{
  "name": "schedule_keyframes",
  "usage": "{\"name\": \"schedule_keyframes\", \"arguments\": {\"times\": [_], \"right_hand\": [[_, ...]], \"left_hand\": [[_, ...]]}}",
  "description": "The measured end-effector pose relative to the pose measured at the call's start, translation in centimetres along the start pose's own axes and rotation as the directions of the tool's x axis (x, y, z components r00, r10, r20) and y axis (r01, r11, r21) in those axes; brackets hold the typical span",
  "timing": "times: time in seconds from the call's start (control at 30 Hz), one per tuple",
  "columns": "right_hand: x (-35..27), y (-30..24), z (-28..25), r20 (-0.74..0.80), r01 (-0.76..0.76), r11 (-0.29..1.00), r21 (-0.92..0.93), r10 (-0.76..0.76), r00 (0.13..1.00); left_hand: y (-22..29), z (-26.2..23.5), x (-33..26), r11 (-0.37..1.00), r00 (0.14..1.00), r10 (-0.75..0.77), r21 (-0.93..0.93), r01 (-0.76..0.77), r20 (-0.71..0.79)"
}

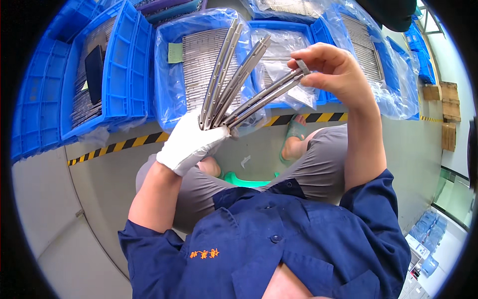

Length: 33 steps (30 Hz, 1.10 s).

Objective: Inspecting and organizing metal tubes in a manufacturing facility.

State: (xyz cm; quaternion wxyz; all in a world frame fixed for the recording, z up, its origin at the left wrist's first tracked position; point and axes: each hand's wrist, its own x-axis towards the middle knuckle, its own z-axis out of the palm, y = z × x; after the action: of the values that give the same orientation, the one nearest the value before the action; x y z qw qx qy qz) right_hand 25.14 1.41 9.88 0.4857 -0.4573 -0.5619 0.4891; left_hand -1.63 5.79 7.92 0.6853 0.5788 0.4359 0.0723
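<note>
My left hand (pixel 191 144), in a white glove, is closed round the lower ends of several slim metal rails (pixel 241 74) with small holes along them. They fan out upward and to the right from the glove. My bare right hand (pixel 333 72) pinches a small grey ridged piece (pixel 302 67) between thumb and fingers. This piece sits at the far end of the rightmost metal rails (pixel 271 94), touching or around their tips; I cannot tell which. The other rail tips stand free over the bins.
A blue plastic-lined bin (pixel 162 89) holds rows of similar rails, with a yellow-green note (pixel 175 53). To its left, another blue bin (pixel 119 65) has a dark flat object (pixel 93 69) on its rails. Black-and-yellow floor tape (pixel 119 146) runs before the bins. A green stool (pixel 246 182) shows between my legs.
</note>
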Motion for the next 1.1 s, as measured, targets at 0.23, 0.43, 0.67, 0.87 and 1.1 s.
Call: {"name": "schedule_keyframes", "arguments": {"times": [0.23, 0.43, 0.67, 0.87, 1.1], "right_hand": [[-0.1, 0.7, 1.4, 0.036, -0.127, 0.984, 0.129, 0.123, 0.992], [-0.2, 0.5, -2.1, -0.133, -0.021, 0.995, 0.098, 0.034, 0.991], [0.5, 1.8, -0.3, 0.062, -0.134, 0.96, 0.244, 0.123, 0.99], [0.3, 1.4, 0.5, 0.122, -0.262, 0.956, 0.129, 0.247, 0.961], [0.1, 1.3, -2.2, -0.044, -0.039, 0.986, 0.162, 0.046, 0.998]], "left_hand": [[-0.8, -0.1, 0.0, 0.996, 0.997, 0.072, -0.046, -0.072, 0.004], [-0.3, 0.1, -0.4, 0.985, 0.992, 0.051, -0.17, -0.032, 0.112], [-0.8, 0.0, -0.7, 0.959, 0.974, -0.029, -0.269, 0.091, 0.227], [-0.3, 0.0, -0.9, 0.967, 0.948, -0.091, -0.201, 0.158, 0.304], [0.2, 0.0, -0.8, 0.98, 0.95, -0.061, -0.161, 0.115, 0.307]]}}
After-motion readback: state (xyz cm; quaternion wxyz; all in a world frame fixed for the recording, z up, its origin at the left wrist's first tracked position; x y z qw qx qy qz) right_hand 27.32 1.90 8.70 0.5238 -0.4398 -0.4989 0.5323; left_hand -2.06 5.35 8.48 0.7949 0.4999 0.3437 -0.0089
